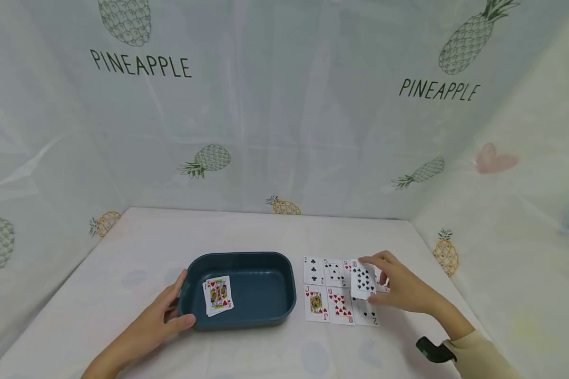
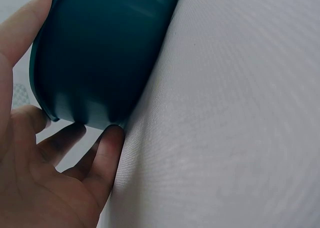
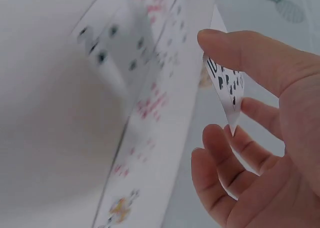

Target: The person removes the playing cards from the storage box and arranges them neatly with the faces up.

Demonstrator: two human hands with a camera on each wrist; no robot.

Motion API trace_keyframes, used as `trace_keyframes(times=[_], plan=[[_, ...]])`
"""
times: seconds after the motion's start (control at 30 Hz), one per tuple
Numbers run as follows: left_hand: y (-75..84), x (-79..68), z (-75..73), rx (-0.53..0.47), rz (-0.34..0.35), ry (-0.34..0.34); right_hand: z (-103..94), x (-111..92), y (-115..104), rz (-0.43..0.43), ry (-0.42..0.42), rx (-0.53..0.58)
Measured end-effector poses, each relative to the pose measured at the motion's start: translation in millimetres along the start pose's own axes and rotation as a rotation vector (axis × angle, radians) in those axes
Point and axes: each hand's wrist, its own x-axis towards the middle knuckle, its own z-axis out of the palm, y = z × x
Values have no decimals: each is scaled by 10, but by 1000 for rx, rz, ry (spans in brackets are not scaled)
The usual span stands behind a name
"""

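Observation:
My left hand [image 1: 154, 318] grips the left end of a dark teal tray [image 1: 284, 310], thumb at its front corner. In the left wrist view, fingertips [image 2: 116, 133] touch the tray's end wall [image 2: 95, 63]. Inside lies a small stack of playing cards [image 1: 218, 295] with a red-suit face card on top. My right hand [image 1: 400, 284] pinches a black ten playing card [image 1: 362, 279] between thumb and finger, raised above the laid-out cards. In the right wrist view, the ten [image 3: 227, 83] stands tilted and seen nearly edge-on. The hand and this card partly hide the cards beneath.
Right of the tray, face-up cards lie in two rows, among them a jack of hearts [image 1: 316, 303], a ten of hearts [image 1: 340, 305] and a black two [image 1: 366, 314]. A white cloth [image 1: 265, 352] covers the table. Pineapple-printed sheets [image 1: 284, 105] hang behind and at the sides.

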Motion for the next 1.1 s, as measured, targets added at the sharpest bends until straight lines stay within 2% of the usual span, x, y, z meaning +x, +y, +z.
trace_keyframes(times=[0.2, 0.37, 0.57, 1.1], plan=[[-31, 4, 6, -17, -19, -4, -49, -239, 346, 14, -48, -15], [-46, 8, 12, -17, -23, -7, -53, -385, 495, 45, -104, 0], [-44, -7, -4, -3, -4, -2, -31, -460, 566, 75, -173, 36], [-31, -8, 0, -15, 2, -7, 33, -480, 578, 55, -247, 24]])
